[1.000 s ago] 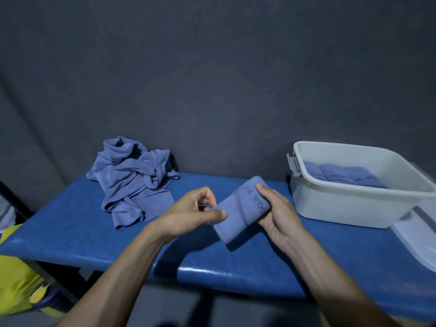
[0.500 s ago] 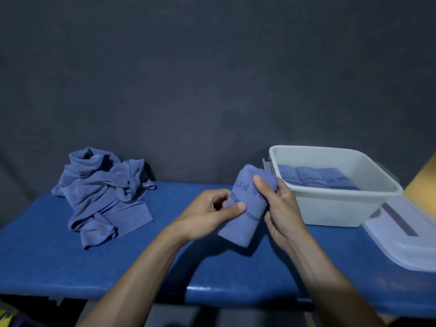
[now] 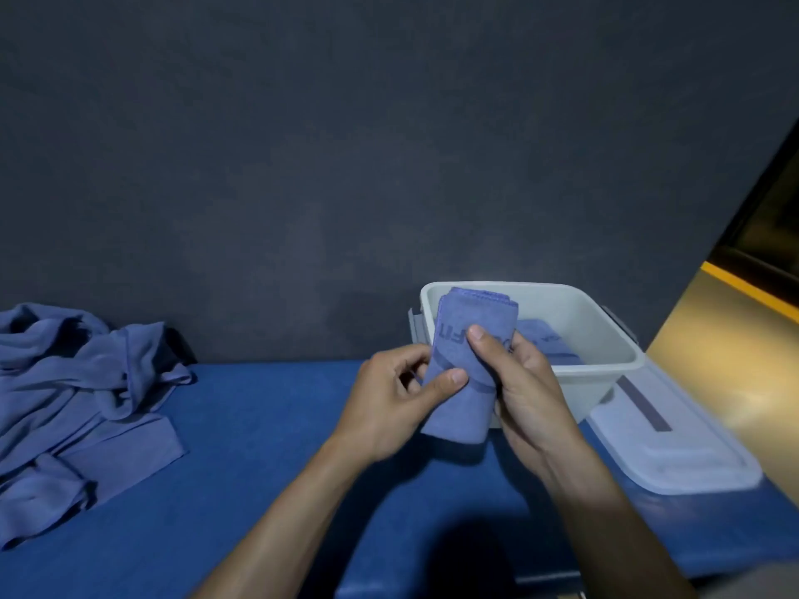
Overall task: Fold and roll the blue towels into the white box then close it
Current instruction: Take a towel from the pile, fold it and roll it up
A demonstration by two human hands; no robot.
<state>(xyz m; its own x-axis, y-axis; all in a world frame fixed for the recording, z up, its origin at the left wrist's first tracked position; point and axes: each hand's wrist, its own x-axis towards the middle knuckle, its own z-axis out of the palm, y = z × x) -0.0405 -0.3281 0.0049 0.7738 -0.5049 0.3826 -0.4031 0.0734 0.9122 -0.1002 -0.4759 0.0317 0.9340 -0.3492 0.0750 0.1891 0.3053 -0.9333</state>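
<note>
Fingers (image 3: pixel 452 376) of my left hand (image 3: pixel 389 408): curled, thumb pressed across the front of the rolled blue towel (image 3: pixel 465 373), pinching its left edge.
Right hand (image 3: pixel 525 382): wrapped round the same roll from the right, thumb on its front face over the printed lettering; a firm grip.

Head view, items as seen:
1. Rolled blue towel: held upright between both hands, above the blue surface (image 3: pixel 242 425), its top end overlapping the near left corner of the white box (image 3: pixel 605 335).
2. White box: open, standing on the surface at the right, against the dark wall (image 3: pixel 346 144); more rolled towels (image 3: pixel 549 343) lie inside on its floor.
3. Lid (image 3: pixel 674 430): translucent white, lying flat on the surface just right of the box and touching it.
4. Loose blue towels (image 3: pixel 82 391): a crumpled heap at the far left of the surface, well apart from the box.
</note>
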